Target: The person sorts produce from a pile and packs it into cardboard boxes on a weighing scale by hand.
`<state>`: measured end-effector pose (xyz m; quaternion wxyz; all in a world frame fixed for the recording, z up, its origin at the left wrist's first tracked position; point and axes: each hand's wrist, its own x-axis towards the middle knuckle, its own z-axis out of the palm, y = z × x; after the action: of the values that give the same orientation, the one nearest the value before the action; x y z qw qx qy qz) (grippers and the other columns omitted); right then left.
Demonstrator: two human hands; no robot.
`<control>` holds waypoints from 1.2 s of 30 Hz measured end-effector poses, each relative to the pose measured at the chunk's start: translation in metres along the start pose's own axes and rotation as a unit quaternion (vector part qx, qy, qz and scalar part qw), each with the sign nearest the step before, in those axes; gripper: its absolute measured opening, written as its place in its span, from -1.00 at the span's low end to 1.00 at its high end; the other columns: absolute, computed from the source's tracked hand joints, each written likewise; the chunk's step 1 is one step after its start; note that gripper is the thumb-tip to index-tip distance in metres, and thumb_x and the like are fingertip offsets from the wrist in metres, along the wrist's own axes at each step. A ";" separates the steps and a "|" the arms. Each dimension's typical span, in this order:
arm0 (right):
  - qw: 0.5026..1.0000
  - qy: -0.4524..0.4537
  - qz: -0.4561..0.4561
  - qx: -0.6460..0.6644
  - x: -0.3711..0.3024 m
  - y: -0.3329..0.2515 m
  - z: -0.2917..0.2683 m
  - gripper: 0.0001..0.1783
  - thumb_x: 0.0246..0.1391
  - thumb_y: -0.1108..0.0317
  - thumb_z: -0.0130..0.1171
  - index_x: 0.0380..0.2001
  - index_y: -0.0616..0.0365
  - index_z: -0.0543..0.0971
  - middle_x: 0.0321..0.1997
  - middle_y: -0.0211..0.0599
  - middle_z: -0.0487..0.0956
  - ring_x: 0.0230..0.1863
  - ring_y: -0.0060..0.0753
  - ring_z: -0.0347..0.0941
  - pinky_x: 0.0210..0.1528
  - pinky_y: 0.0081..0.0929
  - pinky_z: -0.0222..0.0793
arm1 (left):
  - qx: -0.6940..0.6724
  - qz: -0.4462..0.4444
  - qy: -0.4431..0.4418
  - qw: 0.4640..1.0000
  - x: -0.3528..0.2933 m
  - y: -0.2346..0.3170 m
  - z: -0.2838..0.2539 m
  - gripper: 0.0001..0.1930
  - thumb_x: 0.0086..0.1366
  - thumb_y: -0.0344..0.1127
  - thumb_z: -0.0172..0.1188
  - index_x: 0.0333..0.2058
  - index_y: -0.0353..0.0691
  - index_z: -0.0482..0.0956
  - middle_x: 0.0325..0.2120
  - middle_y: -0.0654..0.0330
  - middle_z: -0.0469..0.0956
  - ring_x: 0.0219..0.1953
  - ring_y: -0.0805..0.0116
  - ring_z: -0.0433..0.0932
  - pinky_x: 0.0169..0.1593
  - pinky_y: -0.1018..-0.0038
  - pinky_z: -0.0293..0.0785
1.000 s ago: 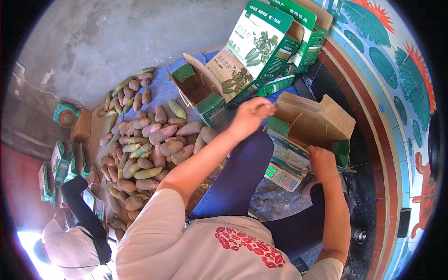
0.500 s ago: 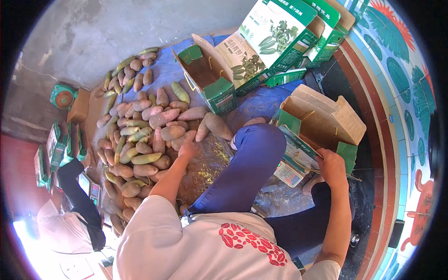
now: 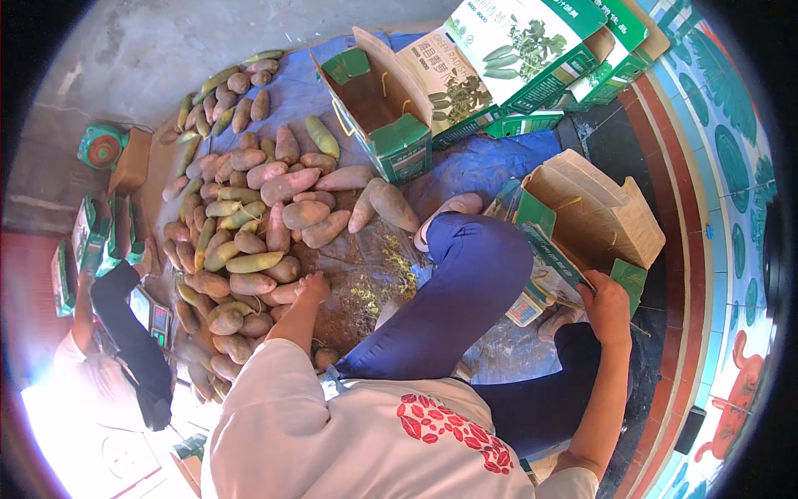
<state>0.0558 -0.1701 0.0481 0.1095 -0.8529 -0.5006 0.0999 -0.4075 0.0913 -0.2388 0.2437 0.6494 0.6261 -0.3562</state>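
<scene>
My left hand (image 3: 312, 288) is at the near right edge of a large radish pile, its fingers closed over the end of a reddish radish (image 3: 285, 293). The pile mixes plump reddish-brown radishes and long green radishes (image 3: 255, 263), many dusted with soil. My right hand (image 3: 608, 304) grips the near edge of an open cardboard box (image 3: 573, 195) with green flaps. This box stands tilted at my right, beside a digital scale (image 3: 524, 310) whose panel is partly covered. Little of the box's inside shows.
A second open green box (image 3: 399, 154) stands beyond the pile, next to stacked printed cartons (image 3: 519, 62). Blue sheeting (image 3: 532, 154) lies underneath. My bent knee (image 3: 490, 245) is between pile and box. Another person (image 3: 108, 374) works at far left near a scale (image 3: 160, 320).
My left hand has moved back toward me and slightly left, from the pile's middle right to its near edge. My right hand stays on the box. The whole view has shifted a little.
</scene>
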 end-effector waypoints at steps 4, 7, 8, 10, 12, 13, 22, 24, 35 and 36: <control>1.000 -0.013 0.005 -0.005 0.008 -0.003 0.002 -0.83 -0.09 0.41 0.17 -0.34 0.17 0.54 -0.35 -0.10 0.56 -0.27 -0.02 0.48 -0.24 -0.25 0.37 | -0.015 0.019 0.030 0.999 0.018 -0.016 0.029 -0.47 0.19 -0.19 -0.01 0.16 0.01 0.18 0.17 0.08 0.18 0.22 0.04 0.15 0.15 0.12 0.23; 1.000 -0.011 0.019 -0.011 0.005 0.002 0.001 -0.81 -0.10 0.41 0.19 -0.34 0.18 0.54 -0.34 -0.10 0.56 -0.26 -0.02 0.48 -0.25 -0.25 0.36 | -0.123 -0.003 0.142 0.982 0.009 0.009 0.001 -0.38 0.11 -0.24 0.10 0.18 -0.02 0.14 0.17 0.03 0.12 0.21 0.02 0.14 0.16 0.21 0.24; 1.000 -0.009 0.017 -0.009 0.006 0.000 -0.002 -0.80 -0.11 0.40 0.20 -0.34 0.18 0.54 -0.34 -0.10 0.56 -0.26 -0.02 0.48 -0.25 -0.25 0.36 | -0.123 -0.001 0.204 0.971 0.006 0.015 -0.011 -0.33 0.07 -0.27 0.14 0.18 -0.03 0.12 0.17 0.01 0.11 0.21 0.02 0.14 0.16 0.24 0.24; 1.000 -0.010 0.012 -0.006 0.009 -0.003 -0.004 -0.80 -0.11 0.40 0.20 -0.34 0.19 0.54 -0.34 -0.10 0.56 -0.26 -0.01 0.48 -0.25 -0.25 0.36 | -0.148 0.005 0.296 0.944 0.022 0.015 -0.032 -0.26 0.00 -0.32 0.21 0.19 -0.02 0.10 0.20 0.01 0.05 0.23 0.03 0.10 0.17 0.24 0.24; 0.999 -0.023 0.034 -0.016 0.008 -0.003 -0.005 -0.80 -0.11 0.41 0.21 -0.34 0.20 0.53 -0.34 -0.09 0.56 -0.26 0.00 0.48 -0.24 -0.25 0.36 | -0.165 0.002 0.332 0.929 0.027 0.028 -0.062 -0.25 0.00 -0.31 0.22 0.19 -0.02 0.10 0.22 0.00 0.02 0.26 0.04 0.04 0.18 0.25 0.22; 0.999 -0.024 0.032 -0.015 0.011 -0.005 -0.006 -0.80 -0.11 0.41 0.21 -0.34 0.20 0.53 -0.34 -0.09 0.56 -0.26 0.00 0.48 -0.24 -0.25 0.36 | -0.165 -0.002 0.332 0.929 0.036 0.026 -0.072 -0.25 0.00 -0.31 0.22 0.19 -0.02 0.10 0.22 0.00 0.02 0.26 0.04 0.04 0.18 0.25 0.22; 0.997 -0.030 0.073 0.007 0.017 -0.006 -0.007 -0.77 -0.11 0.40 0.21 -0.30 0.18 0.55 -0.31 -0.10 0.57 -0.25 -0.02 0.50 -0.22 -0.26 0.37 | 0.030 -0.008 0.220 0.975 0.065 0.027 -0.130 -0.21 0.04 -0.33 0.19 0.23 0.13 0.01 0.20 0.11 0.07 0.29 0.05 -0.03 0.21 0.12 0.16; 0.996 -0.037 0.085 0.004 0.019 -0.007 -0.007 -0.77 -0.12 0.40 0.22 -0.31 0.18 0.55 -0.31 -0.10 0.57 -0.24 -0.02 0.50 -0.22 -0.26 0.37 | 0.063 -0.016 0.230 0.971 0.069 0.027 -0.130 -0.26 0.05 -0.32 0.19 0.21 0.13 0.05 0.17 0.10 0.10 0.26 0.05 0.04 0.19 0.13 0.19; 0.996 -0.024 0.080 0.014 0.023 -0.006 -0.006 -0.76 -0.14 0.43 0.23 -0.31 0.19 0.54 -0.33 -0.10 0.57 -0.26 -0.05 0.51 -0.23 -0.31 0.38 | 0.156 0.052 0.286 0.944 0.071 0.034 -0.123 -0.51 0.07 -0.29 0.18 0.01 0.12 0.31 -0.04 0.12 0.31 0.07 0.09 0.28 0.03 0.25 0.33; 0.996 -0.026 0.085 0.016 0.022 -0.005 -0.006 -0.76 -0.14 0.43 0.23 -0.31 0.19 0.54 -0.32 -0.10 0.57 -0.26 -0.05 0.51 -0.23 -0.31 0.38 | 0.187 0.045 0.278 0.941 0.068 0.035 -0.123 -0.51 0.07 -0.28 0.19 0.01 0.11 0.31 -0.07 0.13 0.32 0.05 0.10 0.30 0.02 0.24 0.33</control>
<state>0.0638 -0.1490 0.0544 0.1006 -0.8876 -0.4274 0.1392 -0.3557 0.2250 -0.2184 -0.0505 0.7841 0.5610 -0.2607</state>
